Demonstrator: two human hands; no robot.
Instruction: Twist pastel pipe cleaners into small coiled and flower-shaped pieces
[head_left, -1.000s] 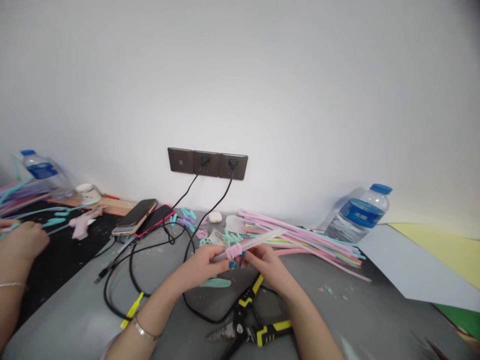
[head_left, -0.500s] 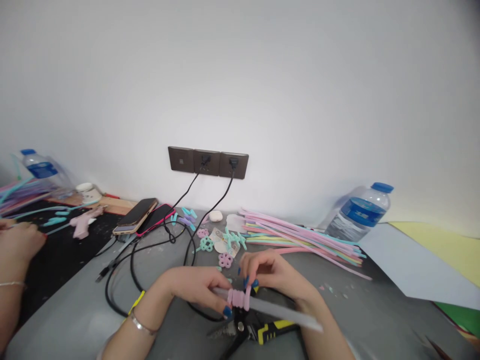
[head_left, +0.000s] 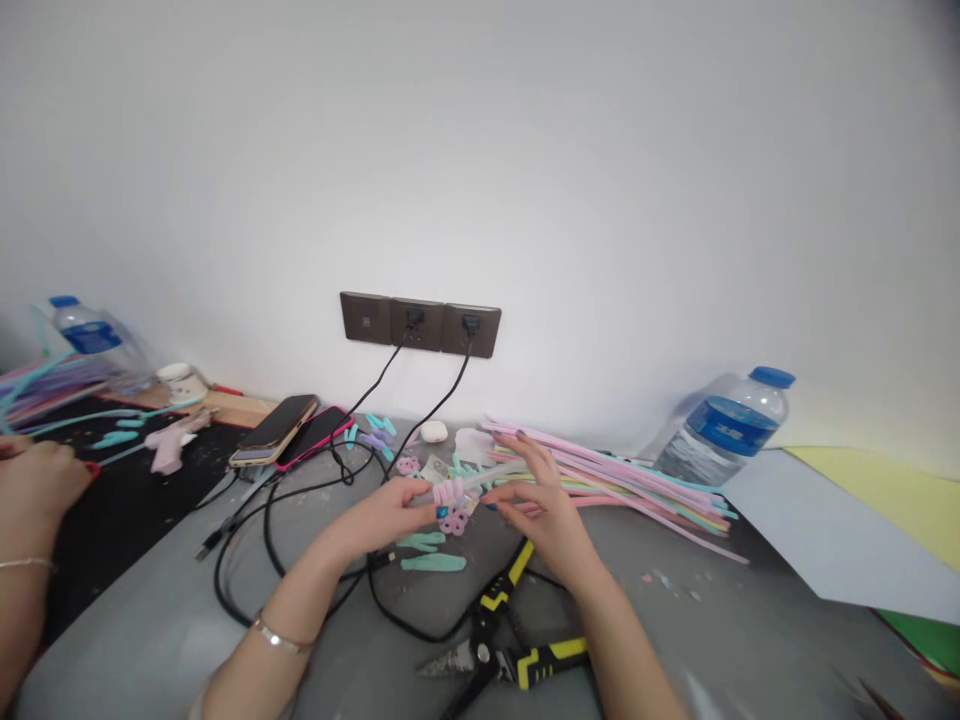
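Observation:
My left hand (head_left: pixel 386 518) pinches a pale, translucent stick (head_left: pixel 491 474) at the end wrapped by a coil of pink pipe cleaner (head_left: pixel 448 491). The stick slants away to the right, toward my right hand (head_left: pixel 541 505). That hand has its fingers spread around the stick's far end; whether they touch it I cannot tell. Just below the coil lies a pink pipe-cleaner flower (head_left: pixel 453 521), partly covered. Folded teal pipe-cleaner pieces (head_left: pixel 433 563) rest in front of my left hand. Pliers with yellow and black handles (head_left: pixel 484 652) lie between my forearms.
Long pastel pipe cleaners (head_left: pixel 622 485) lie behind my right hand, beside a water bottle (head_left: pixel 731 425). Black cables (head_left: pixel 264 545) loop across the table from a wall socket (head_left: pixel 420 325). Two phones (head_left: pixel 277 432) sit back left. Another person's hand (head_left: pixel 46 488) works at far left.
Both hands have moved up and away with the coiled stick. My right hand has let go of the pink pipe cleaner and spread its fingers. The pliers and teal pieces are more exposed.

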